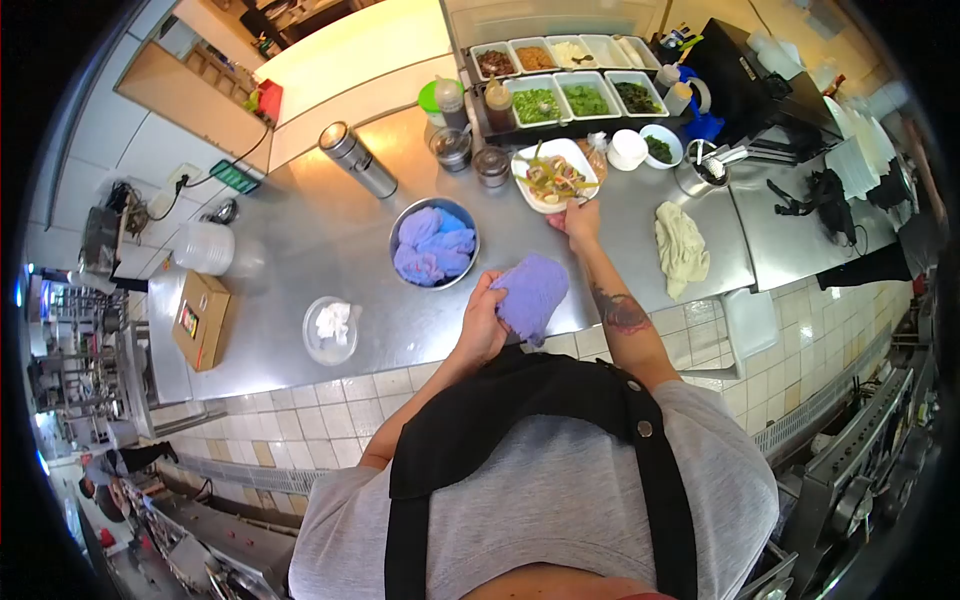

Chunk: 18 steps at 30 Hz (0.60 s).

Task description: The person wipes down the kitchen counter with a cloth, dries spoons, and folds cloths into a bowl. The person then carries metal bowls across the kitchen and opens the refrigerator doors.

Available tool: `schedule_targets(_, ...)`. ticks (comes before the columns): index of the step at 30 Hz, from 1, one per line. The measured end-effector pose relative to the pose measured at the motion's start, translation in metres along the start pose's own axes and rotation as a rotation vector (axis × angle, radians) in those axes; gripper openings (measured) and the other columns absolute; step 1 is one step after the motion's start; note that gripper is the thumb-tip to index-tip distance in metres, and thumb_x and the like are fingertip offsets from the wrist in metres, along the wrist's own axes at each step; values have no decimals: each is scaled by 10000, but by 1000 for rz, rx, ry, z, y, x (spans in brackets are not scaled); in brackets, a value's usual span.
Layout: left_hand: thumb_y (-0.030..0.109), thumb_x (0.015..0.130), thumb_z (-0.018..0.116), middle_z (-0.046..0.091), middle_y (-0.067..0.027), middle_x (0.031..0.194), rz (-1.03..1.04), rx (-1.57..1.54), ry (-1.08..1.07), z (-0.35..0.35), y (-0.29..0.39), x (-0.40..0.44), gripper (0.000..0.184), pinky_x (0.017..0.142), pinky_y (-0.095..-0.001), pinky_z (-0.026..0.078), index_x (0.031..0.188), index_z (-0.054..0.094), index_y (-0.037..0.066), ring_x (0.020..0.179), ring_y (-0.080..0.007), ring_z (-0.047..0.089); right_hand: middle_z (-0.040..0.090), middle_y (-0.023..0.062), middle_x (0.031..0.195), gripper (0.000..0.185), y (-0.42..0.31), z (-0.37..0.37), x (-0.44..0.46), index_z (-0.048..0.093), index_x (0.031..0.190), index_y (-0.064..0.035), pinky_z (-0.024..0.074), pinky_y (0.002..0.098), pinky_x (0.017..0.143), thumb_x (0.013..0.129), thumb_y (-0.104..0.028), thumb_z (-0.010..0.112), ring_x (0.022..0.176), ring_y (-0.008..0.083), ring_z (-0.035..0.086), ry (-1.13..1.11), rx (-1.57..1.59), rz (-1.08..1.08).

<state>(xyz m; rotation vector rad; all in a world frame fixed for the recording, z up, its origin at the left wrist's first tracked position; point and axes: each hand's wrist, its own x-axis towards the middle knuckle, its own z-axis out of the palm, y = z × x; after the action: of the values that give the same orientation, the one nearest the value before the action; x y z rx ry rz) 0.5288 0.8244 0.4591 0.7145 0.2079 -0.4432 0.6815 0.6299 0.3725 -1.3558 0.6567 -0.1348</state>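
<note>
the left hand's (pixel 484 318) grip is clamping a bunched purple fabric cloth (pixel 533 293), which is hiding some fingertips. the right hand's (pixel 580 220) grip is clamping the near rim of a white rounded dish (pixel 537 204) of mixed food (pixel 558 180), its underside fingers being partly hidden. whether the dish is touching the shiny steel bench (pixel 290 275) is staying unclear.

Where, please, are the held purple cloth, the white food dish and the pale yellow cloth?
Held purple cloth (pixel 533 292), head view: middle of its face.
White food dish (pixel 570 149), head view: bare upper part.
Pale yellow cloth (pixel 682 248), head view: its crumpled middle.
</note>
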Motion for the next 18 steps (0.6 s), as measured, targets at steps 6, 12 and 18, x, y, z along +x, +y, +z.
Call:
schedule_targets(6,72,827,418,535,-84,1004,-58,-295,108,20,5,42,215,866,-376,463,1041,438,65,942,-221,560,603,214,876,309,-16,-60,-1,395,1090,102,561,307,438,843,-50,502,557,257,650,-106,-89,10)
schedule_targets(12,21,802,515,563,-153,1008,258,913,334,-61,-53,84,285,820,-330,442,1073,430,7,913,-264,577,634,129,747,249,-128,-113,-7,487,1025,75,542,257,439,846,-97,470,533,185,638,-148,-282,-11)
schedule_targets(18,15,779,561,567,-197,972,286,1086,582,-21,-44,107,332,805,-363,454,1077,419,-17,903,-305,591,636,155,795,226,-215,-98,88,489,1000,104,550,257,461,863,-67,436,558,192,649,-240,-272,-123)
